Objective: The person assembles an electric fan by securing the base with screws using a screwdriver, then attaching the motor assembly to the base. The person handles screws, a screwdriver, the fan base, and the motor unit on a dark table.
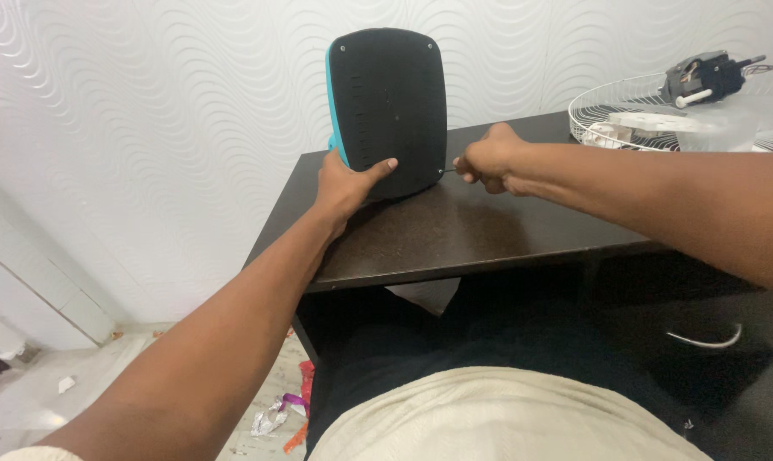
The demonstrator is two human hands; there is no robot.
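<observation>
A black rounded panel with a teal rim, the back of a small appliance (390, 102), stands upright on the dark brown table (455, 239). My left hand (348, 183) grips its lower left edge, thumb across the black face. My right hand (489, 160) is closed in a fist around a thin tool, likely a screwdriver, whose tip meets the panel's lower right corner. Most of the tool is hidden inside the fist.
A white wire fan guard (651, 119) lies at the table's back right with a dark motor (702, 77) on it. A patterned white wall stands behind. Scraps of wrapper (275, 417) litter the floor at left. A white cloth covers my lap.
</observation>
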